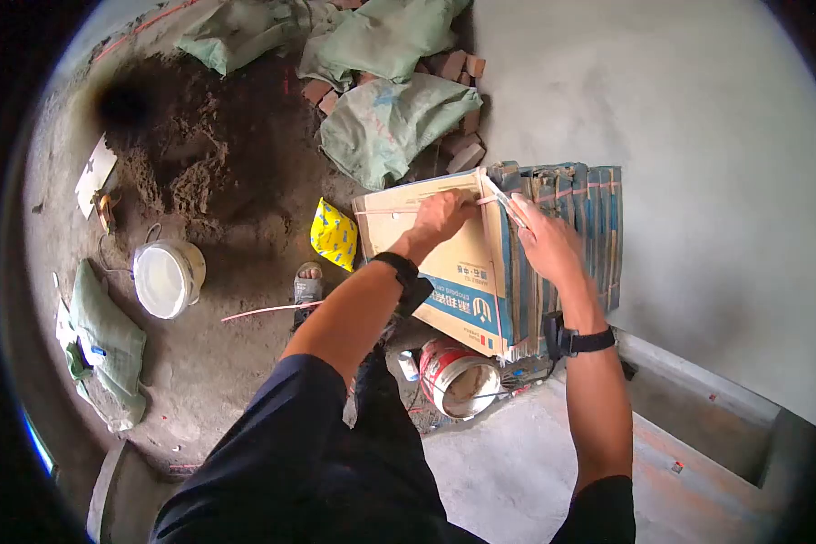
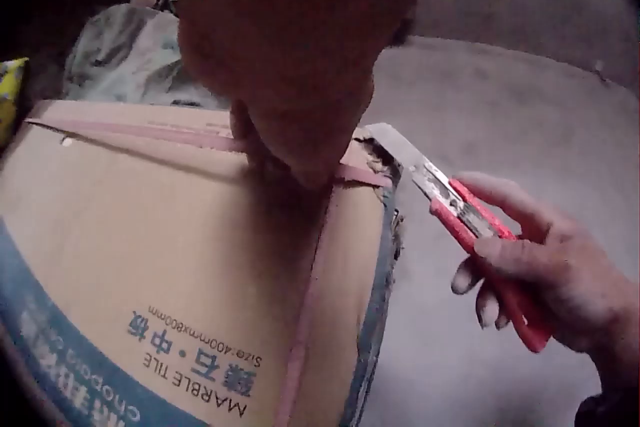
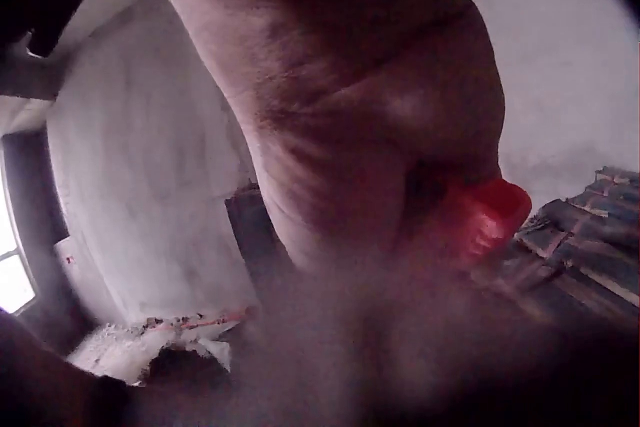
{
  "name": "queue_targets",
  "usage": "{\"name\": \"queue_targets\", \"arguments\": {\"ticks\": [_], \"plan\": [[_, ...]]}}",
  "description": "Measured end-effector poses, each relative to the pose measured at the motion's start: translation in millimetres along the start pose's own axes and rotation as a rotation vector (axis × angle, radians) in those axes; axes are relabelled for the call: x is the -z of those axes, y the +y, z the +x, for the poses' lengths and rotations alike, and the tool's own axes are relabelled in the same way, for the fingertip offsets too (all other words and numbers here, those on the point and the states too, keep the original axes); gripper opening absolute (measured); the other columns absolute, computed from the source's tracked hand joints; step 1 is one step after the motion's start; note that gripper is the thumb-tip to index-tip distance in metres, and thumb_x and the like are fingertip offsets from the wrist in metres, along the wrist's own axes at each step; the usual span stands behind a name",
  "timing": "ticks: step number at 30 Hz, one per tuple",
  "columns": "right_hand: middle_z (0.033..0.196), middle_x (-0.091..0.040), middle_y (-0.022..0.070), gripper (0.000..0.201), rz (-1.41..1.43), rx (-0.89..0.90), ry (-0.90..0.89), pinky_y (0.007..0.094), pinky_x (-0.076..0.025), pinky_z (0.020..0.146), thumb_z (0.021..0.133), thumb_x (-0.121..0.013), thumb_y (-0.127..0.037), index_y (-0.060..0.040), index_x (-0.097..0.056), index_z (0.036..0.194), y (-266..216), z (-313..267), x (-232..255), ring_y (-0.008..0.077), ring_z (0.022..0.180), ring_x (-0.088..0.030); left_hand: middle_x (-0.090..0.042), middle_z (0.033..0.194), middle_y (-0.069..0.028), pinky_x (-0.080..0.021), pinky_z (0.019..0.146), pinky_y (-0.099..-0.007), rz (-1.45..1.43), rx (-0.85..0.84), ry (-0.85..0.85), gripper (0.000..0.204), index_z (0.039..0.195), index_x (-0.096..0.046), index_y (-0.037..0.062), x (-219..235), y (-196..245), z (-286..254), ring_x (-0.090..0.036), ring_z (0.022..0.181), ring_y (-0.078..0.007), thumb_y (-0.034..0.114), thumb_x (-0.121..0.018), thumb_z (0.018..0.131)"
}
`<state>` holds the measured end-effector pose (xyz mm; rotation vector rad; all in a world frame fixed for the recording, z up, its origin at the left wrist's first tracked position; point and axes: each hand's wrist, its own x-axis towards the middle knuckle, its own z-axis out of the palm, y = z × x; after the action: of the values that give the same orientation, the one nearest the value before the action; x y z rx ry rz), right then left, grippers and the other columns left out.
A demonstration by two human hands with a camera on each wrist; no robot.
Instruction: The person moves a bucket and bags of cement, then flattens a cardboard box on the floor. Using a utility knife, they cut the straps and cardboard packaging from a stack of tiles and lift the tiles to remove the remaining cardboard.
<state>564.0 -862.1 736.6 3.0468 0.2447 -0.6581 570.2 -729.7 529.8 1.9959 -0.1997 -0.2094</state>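
A cardboard carton of marble tile stands upright at the front of a row of similar cartons, with pink packing straps crossing its face. My left hand pinches the strap near the carton's top corner; its fingertips are partly hidden behind the hand in the left wrist view. My right hand grips a red-handled utility knife. The knife's blade lies right at the torn carton corner, beside the strap. In the right wrist view, the red handle end pokes out of the right fist.
More strapped cartons lean toward the pale wall. Below them stands a red and white bucket. A yellow bag, a white bucket, green sacks, bricks and a dirt heap lie around the floor.
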Motion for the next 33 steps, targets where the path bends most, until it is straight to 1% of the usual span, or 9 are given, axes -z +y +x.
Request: {"name": "queue_targets", "arguments": {"ticks": [13, 15, 20, 21, 24, 26, 30, 32, 33], "plan": [[0.108, -0.063, 0.0183, 0.048, -0.135, 0.029, -0.207, 0.0453, -0.05, 0.078, 0.085, -0.055, -0.013, -0.0163, -0.049, 0.133, 1.4, -19.6, -5.7, 0.0395, 0.094, -0.061, -0.061, 0.082, -0.0144, -0.049, 0.067, -0.0466, 0.065, 0.055, 0.211, 0.018, 0.079, -0.057, 0.0086, 4.2, -63.4, -78.9, -0.061, 0.076, -0.0362, 0.026, -0.061, 0.084], [0.094, -0.065, 0.0237, 0.052, 0.131, 0.033, 0.126, 0.0481, -0.05, 0.072, 0.087, -0.056, -0.015, -0.0192, -0.043, 0.137, -3.2, -47.3, -21.6, 0.0423, 0.083, -0.062, -0.061, 0.082, -0.0156, -0.048, 0.068, -0.0467, 0.006, 0.26, 0.291, 0.017, 0.089, -0.061, 0.0093, 40.8, -91.6, -125.0, -0.06, 0.077, -0.0388, 0.026, -0.057, 0.087], [0.097, -0.064, 0.025, 0.053, 0.322, -0.109, 0.041, 0.0488, -0.049, 0.071, 0.089, -0.057, -0.024, -0.0161, -0.041, 0.138, -25.8, -133.8, -42.6, 0.0427, 0.084, -0.063, -0.064, 0.082, -0.0132, -0.044, 0.065, -0.0368, -0.025, 0.485, 0.7, 0.016, 0.09, -0.064, 0.0026, 205.4, -178.5, -217.4, -0.055, 0.068, -0.0213, 0.016, -0.059, 0.086], [0.097, -0.064, 0.0255, 0.052, 0.335, -0.125, 0.032, 0.0487, -0.05, 0.072, 0.089, -0.057, -0.026, -0.0153, -0.041, 0.138, -18.2, -153.2, -66.3, 0.0426, 0.085, -0.063, -0.065, 0.093, -0.0134, -0.047, 0.074, -0.0363, 0.056, 0.748, 0.632, 0.023, 0.102, -0.062, 0.0022, 236.2, -212.7, -235.7, -0.059, 0.081, -0.0225, 0.019, -0.06, 0.086], [0.106, -0.063, 0.0243, 0.049, 0.387, -0.232, -0.102, 0.047, -0.049, 0.078, 0.09, -0.055, -0.028, -0.0121, -0.044, 0.136, -18.6, -205.8, -113.8, 0.0409, 0.095, -0.062, -0.062, 0.111, -0.0171, -0.043, 0.093, -0.0374, 0.038, 0.883, 0.98, 0.04, 0.121, -0.054, 0.0021, 286.4, -343.9, -292.6, -0.058, 0.103, -0.0299, 0.022, -0.061, 0.087], [0.11, -0.061, 0.0245, 0.048, 0.427, -0.181, -0.054, 0.0453, -0.048, 0.081, 0.09, -0.055, -0.024, -0.0103, -0.044, 0.135, -15.4, -237.0, -146.3, 0.0401, 0.1, -0.06, -0.06, 0.118, -0.0183, -0.041, 0.099, -0.0381, 0.228, 1.039, 1.097, 0.046, 0.126, -0.05, 0.002, 291.1, -333.2, -287.9, -0.056, 0.11, -0.0324, 0.023, -0.062, 0.087], [0.121, -0.057, 0.0235, 0.05, 0.465, -0.219, -0.007, 0.0434, -0.048, 0.086, 0.089, -0.057, -0.021, -0.0044, -0.043, 0.135, -11.6, -280.3, -165.3, 0.0398, 0.104, -0.058, -0.056, 0.121, -0.0166, -0.041, 0.097, -0.0403, 0.383, 0.245, 0.581, 0.041, 0.123, -0.054, 0.0043, 209.5, -196.4, -222.2, -0.051, 0.115, -0.0314, 0.014, -0.061, 0.084], [0.121, -0.057, 0.0234, 0.05, 0.494, -0.245, 0.021, 0.0428, -0.048, 0.086, 0.089, -0.057, -0.02, -0.0032, -0.043, 0.134, 1.9, -298.4, -174.9, 0.0398, 0.105, -0.058, -0.058, 0.118, -0.0136, -0.042, 0.096, -0.0415, 0.452, 0.081, 0.057, 0.038, 0.115, -0.057, 0.0055, 143.7, -72.4, -182.7, -0.052, 0.112, -0.0318, 0.008, -0.06, 0.077], [0.12, -0.057, 0.0234, 0.05, 0.473, -0.235, 0.054, 0.0423, -0.048, 0.085, 0.088, -0.058, -0.019, -0.0023, -0.044, 0.133, 10.6, -307.3, -181.8, 0.0397, 0.104, -0.058, -0.058, 0.117, -0.0142, -0.042, 0.097, -0.0421, 0.282, -0.036, 0.069, 0.038, 0.112, -0.059, 0.0059, 97.6, -34.4, -178.7, -0.052, 0.113, -0.0323, 0.008, -0.061, 0.073]]}}
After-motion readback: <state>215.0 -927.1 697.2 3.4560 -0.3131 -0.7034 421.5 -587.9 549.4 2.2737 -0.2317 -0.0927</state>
